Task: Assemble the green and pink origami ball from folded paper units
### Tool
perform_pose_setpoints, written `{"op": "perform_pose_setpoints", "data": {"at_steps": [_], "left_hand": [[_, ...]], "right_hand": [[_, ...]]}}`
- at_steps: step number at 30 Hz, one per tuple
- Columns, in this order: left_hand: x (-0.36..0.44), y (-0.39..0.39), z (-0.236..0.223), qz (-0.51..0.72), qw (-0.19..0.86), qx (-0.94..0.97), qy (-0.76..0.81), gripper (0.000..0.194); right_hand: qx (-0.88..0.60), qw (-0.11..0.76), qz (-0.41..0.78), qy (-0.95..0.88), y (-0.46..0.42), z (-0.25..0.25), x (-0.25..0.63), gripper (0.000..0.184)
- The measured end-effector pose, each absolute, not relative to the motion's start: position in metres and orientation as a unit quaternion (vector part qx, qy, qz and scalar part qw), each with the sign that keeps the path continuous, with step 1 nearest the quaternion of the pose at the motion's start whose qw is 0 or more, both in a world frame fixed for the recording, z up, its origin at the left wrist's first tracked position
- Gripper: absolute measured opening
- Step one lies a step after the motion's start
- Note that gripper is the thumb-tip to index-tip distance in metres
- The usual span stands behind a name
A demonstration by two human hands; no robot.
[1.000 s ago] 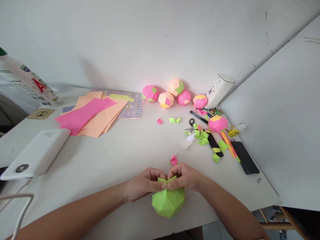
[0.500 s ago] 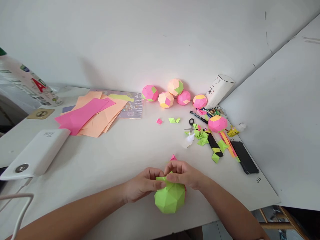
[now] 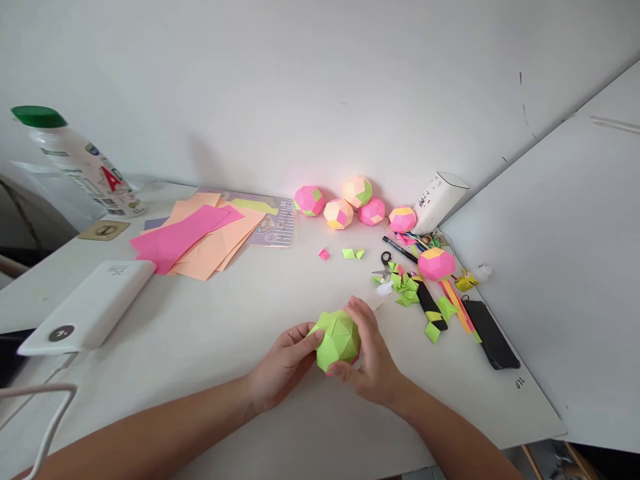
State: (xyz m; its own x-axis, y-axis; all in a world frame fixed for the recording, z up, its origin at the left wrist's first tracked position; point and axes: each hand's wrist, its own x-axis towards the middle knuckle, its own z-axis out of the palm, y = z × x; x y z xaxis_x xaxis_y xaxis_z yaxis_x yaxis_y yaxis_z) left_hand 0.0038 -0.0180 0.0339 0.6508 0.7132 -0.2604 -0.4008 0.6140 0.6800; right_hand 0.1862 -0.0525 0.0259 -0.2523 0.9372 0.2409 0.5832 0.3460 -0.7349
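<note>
The left hand (image 3: 280, 363) grips the left side of the green paper ball (image 3: 339, 343); the right hand (image 3: 375, 367) cups its right side. Ball position: over the bench (image 3: 225, 313), toward the front edge. Phone (image 3: 490, 333): at the right edge.
</note>
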Motion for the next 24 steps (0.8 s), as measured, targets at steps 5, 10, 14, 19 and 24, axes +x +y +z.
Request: {"op": "perform_pose_setpoints", "data": {"at_steps": [5,10,14,19,24], "left_hand": [[0.0036,-0.0212,0.0320,0.318,0.859,0.288,0.278,0.021],[0.0023,-0.0200,0.0264,0.298,0.853,0.325,0.278,0.022],[0.0020,-0.0182,0.0254,0.291,0.842,0.342,0.300,0.024],[0.0020,-0.0189,0.0273,0.278,0.832,0.362,0.316,0.027],[0.0022,-0.0207,0.0275,0.273,0.843,0.363,0.289,0.027]], "right_hand": [[-0.471,0.331,0.200,-0.793,-0.0542,0.0146,0.1789,0.077],[-0.440,0.327,0.210,-0.809,-0.0496,0.0146,0.1831,0.077],[-0.438,0.309,0.203,-0.819,-0.0484,0.0143,0.1840,0.079],[-0.431,0.311,0.199,-0.823,-0.0486,0.0142,0.1833,0.080],[-0.435,0.306,0.216,-0.819,-0.0492,0.0143,0.1824,0.081]]}}
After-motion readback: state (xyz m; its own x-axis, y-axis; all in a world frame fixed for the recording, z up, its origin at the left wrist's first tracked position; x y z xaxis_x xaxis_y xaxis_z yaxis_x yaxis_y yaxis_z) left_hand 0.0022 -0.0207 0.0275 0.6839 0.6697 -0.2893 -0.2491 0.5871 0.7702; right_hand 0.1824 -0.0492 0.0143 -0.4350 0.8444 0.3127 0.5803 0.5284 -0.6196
